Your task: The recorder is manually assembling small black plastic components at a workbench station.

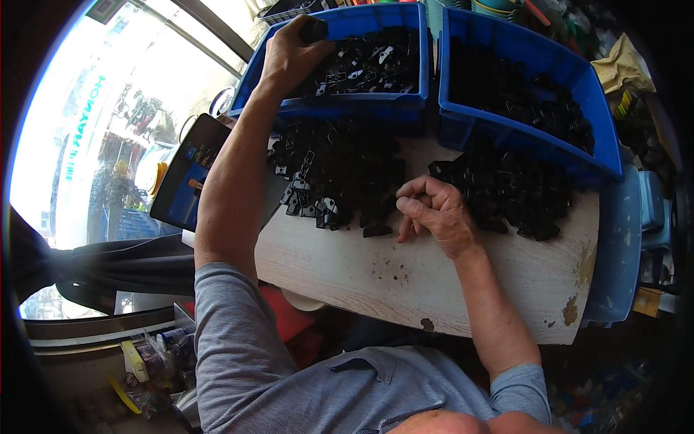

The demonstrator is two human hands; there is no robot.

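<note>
My left hand (288, 59) reaches over the left blue bin (361, 105), its fingers closed on a small black plastic part (315, 30). Below it the bin holds many black parts (365, 61), some with shiny metal pieces. Lower down, my right hand (436, 212) hovers at the table between two heaps, thumb and fingers bent together; whatever they pinch, if anything, is hidden. Beside its fingertips is the left heap of black parts (332, 170), several showing metal plates at the front. The right heap of black parts (506, 192) lies just beyond the same hand.
A second blue bin (528, 119) with more black parts stands at the right. The pale wooden table (347, 264) has chipped, stained patches near its front edge. A tablet-like screen (191, 170) leans at the left by the window. A light-blue container (622, 246) flanks the right edge.
</note>
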